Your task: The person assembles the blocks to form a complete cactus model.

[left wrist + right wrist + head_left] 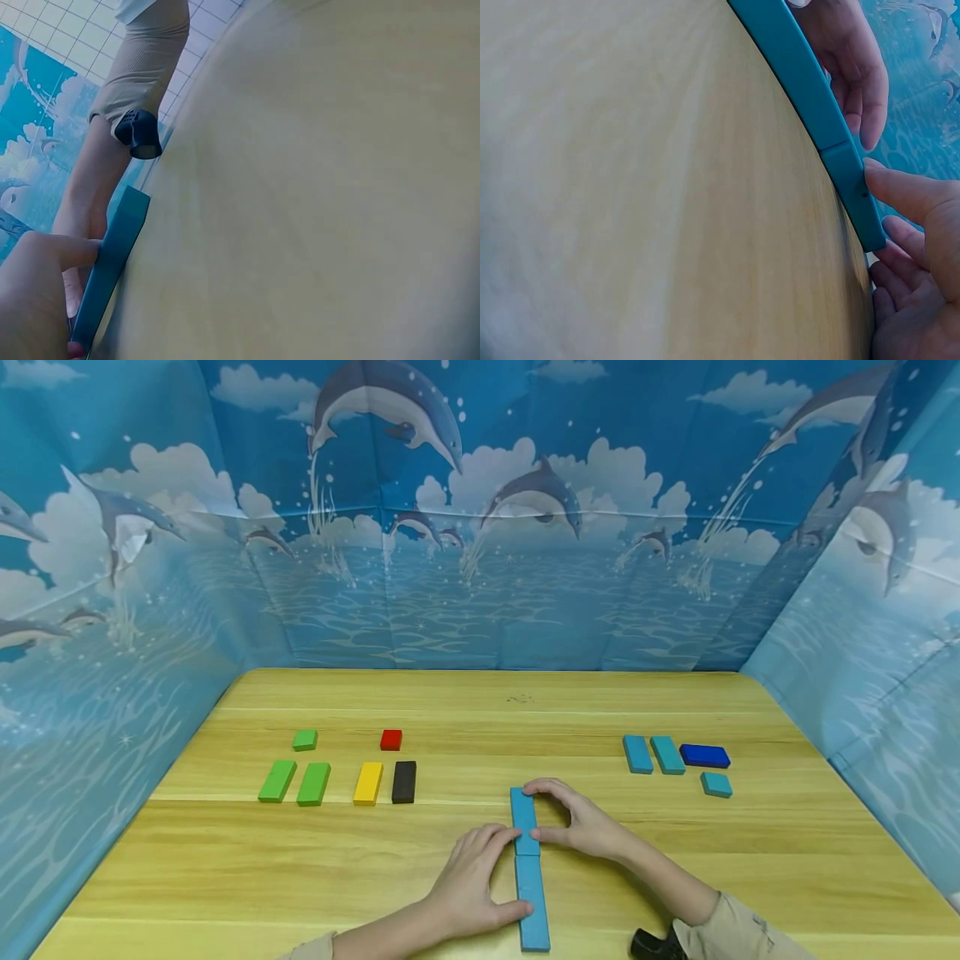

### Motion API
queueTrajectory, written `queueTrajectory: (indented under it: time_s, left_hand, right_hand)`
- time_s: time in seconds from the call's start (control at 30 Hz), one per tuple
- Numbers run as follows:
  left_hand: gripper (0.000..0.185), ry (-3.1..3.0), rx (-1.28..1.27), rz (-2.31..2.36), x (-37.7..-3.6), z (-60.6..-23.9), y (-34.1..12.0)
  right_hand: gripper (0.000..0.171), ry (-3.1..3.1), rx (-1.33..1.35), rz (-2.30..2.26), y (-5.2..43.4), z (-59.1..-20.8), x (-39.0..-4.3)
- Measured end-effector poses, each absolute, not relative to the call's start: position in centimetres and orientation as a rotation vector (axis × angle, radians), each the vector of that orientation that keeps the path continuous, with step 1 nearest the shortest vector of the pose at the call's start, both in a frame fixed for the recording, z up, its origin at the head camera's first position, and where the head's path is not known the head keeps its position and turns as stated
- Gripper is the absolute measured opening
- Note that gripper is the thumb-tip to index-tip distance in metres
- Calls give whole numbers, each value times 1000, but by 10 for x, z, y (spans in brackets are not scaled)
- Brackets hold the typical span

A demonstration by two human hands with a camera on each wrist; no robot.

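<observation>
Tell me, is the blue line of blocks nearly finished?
Two teal blocks lie end to end: the long block and short block. The left hand and right hand are lining them up. Four blue blocks wait apart, maybe next.

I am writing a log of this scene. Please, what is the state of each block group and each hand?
Two blue blocks: flat, end to end in a line.
Left hand: fingers against the line's left side.
Right hand: pinches the far block.
Green blocks: flat, untouched.
Teal blocks: flat, untouched.
</observation>
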State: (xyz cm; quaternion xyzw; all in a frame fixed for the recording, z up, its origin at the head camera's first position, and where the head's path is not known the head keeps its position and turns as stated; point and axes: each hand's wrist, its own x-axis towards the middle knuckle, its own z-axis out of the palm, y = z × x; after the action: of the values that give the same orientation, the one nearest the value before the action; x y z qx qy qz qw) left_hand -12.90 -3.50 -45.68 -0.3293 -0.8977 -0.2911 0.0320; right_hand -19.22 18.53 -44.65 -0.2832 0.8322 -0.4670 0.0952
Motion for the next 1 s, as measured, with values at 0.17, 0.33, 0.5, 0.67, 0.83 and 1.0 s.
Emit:
queueTrajectory:
  time_s: [0.17,0.33,0.5,0.67,0.83,1.0]
  left_hand:
    - [77,-2804,-1026,-871,-131,-455,-35]
    - [79,-2836,-1036,-846,-133,-455,-35]
    - [80,-2842,-1041,-824,-134,-454,-35]
    - [76,-2820,-1026,-816,-135,-455,-35]
    - [73,-2797,-1005,-790,-137,-457,-35]
    - [73,-2805,-1000,-778,-137,-457,-34]
  right_hand:
    - [53,2473,-846,-1379,185,-446,-192]
    - [52,2472,-848,-1381,185,-445,-192]
    - [52,2476,-853,-1375,185,-445,-192]
    - [52,2465,-854,-1384,184,-444,-191]
    - [51,2464,-864,-1382,184,-444,-192]
    - [53,2430,-841,-1425,186,-446,-193]
